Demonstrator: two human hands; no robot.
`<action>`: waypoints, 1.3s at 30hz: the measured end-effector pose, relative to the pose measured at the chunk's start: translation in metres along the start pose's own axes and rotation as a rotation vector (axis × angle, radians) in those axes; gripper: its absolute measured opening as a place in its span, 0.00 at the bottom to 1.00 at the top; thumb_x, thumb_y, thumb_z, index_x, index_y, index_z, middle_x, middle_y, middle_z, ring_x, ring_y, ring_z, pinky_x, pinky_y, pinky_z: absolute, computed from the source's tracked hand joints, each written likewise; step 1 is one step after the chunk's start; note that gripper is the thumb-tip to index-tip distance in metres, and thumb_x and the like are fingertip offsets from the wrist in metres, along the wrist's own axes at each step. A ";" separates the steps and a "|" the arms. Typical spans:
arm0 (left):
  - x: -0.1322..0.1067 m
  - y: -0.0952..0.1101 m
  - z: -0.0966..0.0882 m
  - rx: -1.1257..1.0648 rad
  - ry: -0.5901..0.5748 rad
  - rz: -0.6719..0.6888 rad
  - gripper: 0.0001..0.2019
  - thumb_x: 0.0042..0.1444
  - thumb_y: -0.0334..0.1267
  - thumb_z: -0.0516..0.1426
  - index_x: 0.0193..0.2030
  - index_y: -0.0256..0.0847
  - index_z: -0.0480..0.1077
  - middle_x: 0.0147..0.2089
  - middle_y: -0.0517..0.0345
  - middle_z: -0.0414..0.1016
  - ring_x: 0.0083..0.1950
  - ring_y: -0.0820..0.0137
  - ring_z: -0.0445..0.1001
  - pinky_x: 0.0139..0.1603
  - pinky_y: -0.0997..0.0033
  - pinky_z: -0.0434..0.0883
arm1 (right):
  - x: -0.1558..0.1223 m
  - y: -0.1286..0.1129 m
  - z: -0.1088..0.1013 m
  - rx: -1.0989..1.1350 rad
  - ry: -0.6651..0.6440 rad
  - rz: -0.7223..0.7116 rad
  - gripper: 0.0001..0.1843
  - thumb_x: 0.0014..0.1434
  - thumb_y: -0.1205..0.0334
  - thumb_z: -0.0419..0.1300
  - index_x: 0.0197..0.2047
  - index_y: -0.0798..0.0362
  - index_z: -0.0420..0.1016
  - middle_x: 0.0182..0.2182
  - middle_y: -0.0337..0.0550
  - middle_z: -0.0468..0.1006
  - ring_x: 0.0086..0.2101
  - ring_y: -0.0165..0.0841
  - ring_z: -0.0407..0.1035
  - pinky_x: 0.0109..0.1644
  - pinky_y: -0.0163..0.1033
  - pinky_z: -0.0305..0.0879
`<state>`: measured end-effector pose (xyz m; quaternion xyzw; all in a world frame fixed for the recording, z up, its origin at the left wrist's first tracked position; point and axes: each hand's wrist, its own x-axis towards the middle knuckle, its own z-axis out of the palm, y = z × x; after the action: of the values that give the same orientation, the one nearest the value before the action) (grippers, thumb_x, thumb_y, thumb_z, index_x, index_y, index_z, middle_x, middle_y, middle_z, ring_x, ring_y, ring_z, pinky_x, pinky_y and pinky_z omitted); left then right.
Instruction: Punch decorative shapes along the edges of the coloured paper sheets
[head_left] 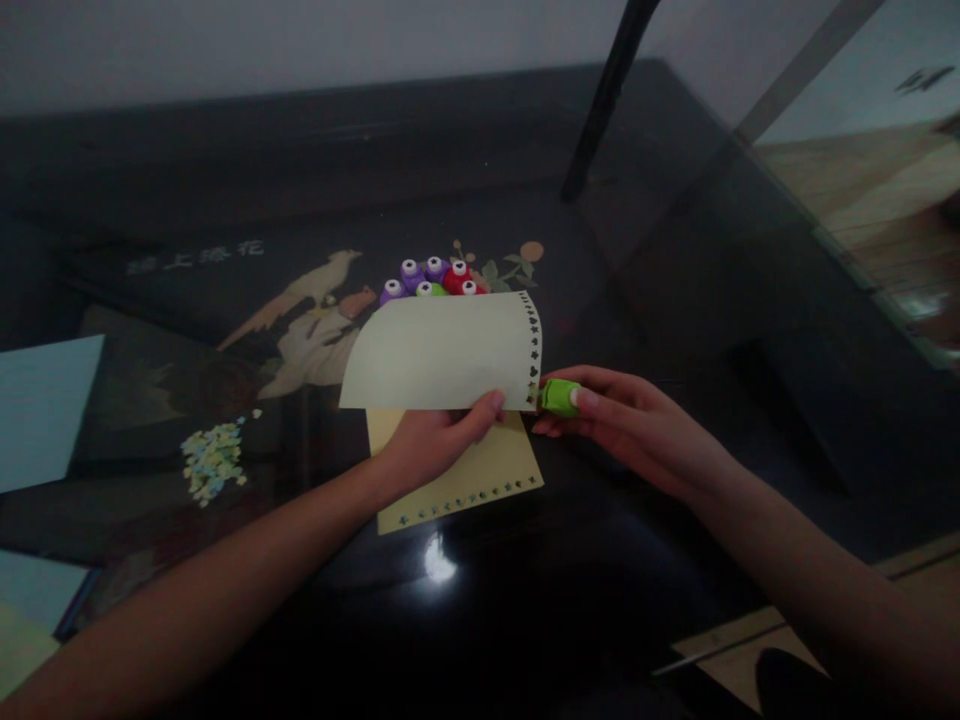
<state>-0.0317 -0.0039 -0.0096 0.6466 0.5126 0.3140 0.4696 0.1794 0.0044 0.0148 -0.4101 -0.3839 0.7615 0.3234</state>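
Observation:
A pale sheet of paper is held up and slightly curved, with a row of small punched shapes down its right edge. My left hand pinches it at the lower edge, thumb on top and fingers hidden beneath. My right hand grips a green craft punch with a white button, its thumb against the button. The punch touches the sheet's lower right corner. Under the raised sheet lies a yellow sheet with punched shapes along its near edge. Several purple, red and green craft punches stand behind, partly hidden by the pale sheet.
A heap of small paper cutouts lies at the left on the dark glossy table. Light blue sheets are at the far left. A black pole rises from the back of the table. A bird picture decorates the tabletop.

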 end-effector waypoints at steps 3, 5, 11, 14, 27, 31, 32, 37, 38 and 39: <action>0.000 0.000 -0.001 -0.010 0.001 0.002 0.16 0.60 0.45 0.50 0.24 0.42 0.65 0.19 0.63 0.62 0.27 0.70 0.67 0.32 0.69 0.67 | 0.000 0.001 -0.001 0.010 0.006 -0.008 0.13 0.56 0.54 0.63 0.42 0.53 0.77 0.38 0.44 0.81 0.36 0.33 0.76 0.45 0.42 0.71; 0.000 0.000 -0.001 -0.029 0.001 0.008 0.16 0.60 0.45 0.50 0.24 0.42 0.65 0.19 0.63 0.61 0.25 0.71 0.66 0.31 0.69 0.66 | 0.000 0.001 -0.002 0.004 0.000 -0.011 0.14 0.58 0.52 0.61 0.41 0.53 0.76 0.37 0.45 0.81 0.36 0.33 0.76 0.45 0.41 0.71; 0.000 -0.003 -0.001 -0.063 0.012 -0.018 0.16 0.60 0.46 0.50 0.25 0.41 0.66 0.19 0.62 0.62 0.25 0.71 0.65 0.29 0.70 0.65 | 0.000 -0.001 -0.002 -0.015 0.014 -0.016 0.17 0.58 0.48 0.59 0.40 0.53 0.76 0.36 0.46 0.82 0.35 0.34 0.76 0.43 0.41 0.71; 0.000 -0.002 -0.001 -0.078 -0.002 -0.029 0.16 0.60 0.46 0.50 0.26 0.40 0.66 0.19 0.62 0.62 0.24 0.72 0.64 0.27 0.71 0.65 | 0.001 -0.001 -0.002 0.000 0.026 -0.022 0.18 0.60 0.47 0.57 0.39 0.53 0.76 0.35 0.46 0.82 0.34 0.34 0.76 0.41 0.40 0.71; -0.002 0.001 -0.003 -0.153 -0.130 -0.051 0.21 0.63 0.49 0.46 0.29 0.38 0.71 0.22 0.56 0.75 0.24 0.73 0.68 0.28 0.73 0.68 | 0.004 -0.004 -0.008 0.190 -0.012 0.190 0.28 0.65 0.41 0.42 0.37 0.53 0.74 0.40 0.50 0.82 0.30 0.33 0.77 0.36 0.37 0.72; -0.004 -0.003 -0.003 -0.109 -0.117 -0.036 0.22 0.64 0.49 0.46 0.28 0.39 0.72 0.23 0.56 0.75 0.26 0.72 0.69 0.33 0.72 0.69 | 0.003 -0.005 -0.007 0.204 -0.015 0.187 0.28 0.64 0.41 0.42 0.37 0.52 0.73 0.40 0.49 0.82 0.30 0.33 0.77 0.38 0.39 0.73; -0.003 -0.003 -0.003 -0.088 -0.116 -0.029 0.23 0.64 0.49 0.46 0.27 0.39 0.72 0.23 0.56 0.75 0.27 0.72 0.69 0.34 0.71 0.70 | 0.004 -0.005 -0.007 0.202 -0.017 0.189 0.28 0.64 0.41 0.42 0.37 0.52 0.73 0.40 0.49 0.82 0.30 0.33 0.77 0.38 0.39 0.73; -0.002 -0.002 -0.004 -0.060 -0.139 -0.005 0.24 0.65 0.48 0.46 0.25 0.40 0.73 0.24 0.55 0.76 0.27 0.72 0.69 0.35 0.71 0.70 | 0.004 -0.004 -0.007 0.198 -0.033 0.208 0.28 0.64 0.40 0.43 0.37 0.53 0.73 0.39 0.49 0.82 0.31 0.33 0.77 0.38 0.39 0.73; -0.002 -0.002 -0.005 -0.061 -0.142 -0.004 0.24 0.65 0.48 0.46 0.25 0.40 0.73 0.24 0.55 0.75 0.27 0.72 0.69 0.34 0.72 0.69 | 0.004 -0.004 -0.006 0.198 -0.038 0.205 0.27 0.64 0.41 0.43 0.36 0.53 0.73 0.39 0.49 0.82 0.31 0.34 0.77 0.38 0.39 0.73; -0.002 -0.001 -0.005 -0.057 -0.143 -0.002 0.24 0.65 0.47 0.46 0.25 0.40 0.73 0.24 0.55 0.75 0.26 0.72 0.69 0.33 0.72 0.69 | 0.003 -0.003 -0.005 0.200 -0.043 0.201 0.27 0.64 0.41 0.44 0.36 0.53 0.73 0.39 0.48 0.82 0.31 0.34 0.77 0.37 0.39 0.73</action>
<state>-0.0368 -0.0041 -0.0087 0.6532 0.4693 0.2811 0.5235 0.1832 0.0102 0.0142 -0.3957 -0.2699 0.8332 0.2762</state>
